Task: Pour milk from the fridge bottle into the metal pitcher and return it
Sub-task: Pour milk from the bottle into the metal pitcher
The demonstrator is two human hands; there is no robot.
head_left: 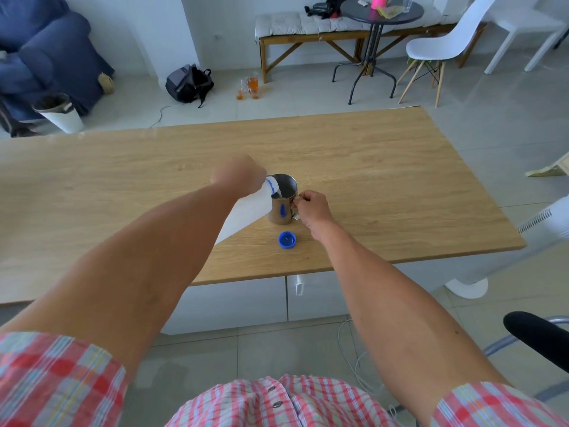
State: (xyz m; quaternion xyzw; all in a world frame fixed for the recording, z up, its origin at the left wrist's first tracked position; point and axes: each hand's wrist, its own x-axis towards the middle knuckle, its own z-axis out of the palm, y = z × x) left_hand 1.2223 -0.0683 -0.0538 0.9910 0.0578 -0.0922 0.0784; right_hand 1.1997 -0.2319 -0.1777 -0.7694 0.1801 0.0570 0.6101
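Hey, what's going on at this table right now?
A person is pouring milk. The left hand grips a white milk bottle, tipped so its neck sits over the rim of the metal pitcher. The right hand holds the pitcher's handle, steadying it on the wooden table. The bottle's blue cap lies on the table just in front of the pitcher.

The wooden table (385,167) bears a metal pitcher (282,208) and blue cap (287,240).

The bottle (246,211) is milky white with a blue neck ring. The pitcher (283,200) is shiny silver metal, and the cap (287,240) bright blue. The table (385,180) shows light oak woodgrain. The shirt (277,402) is red, white and pale-blue plaid.
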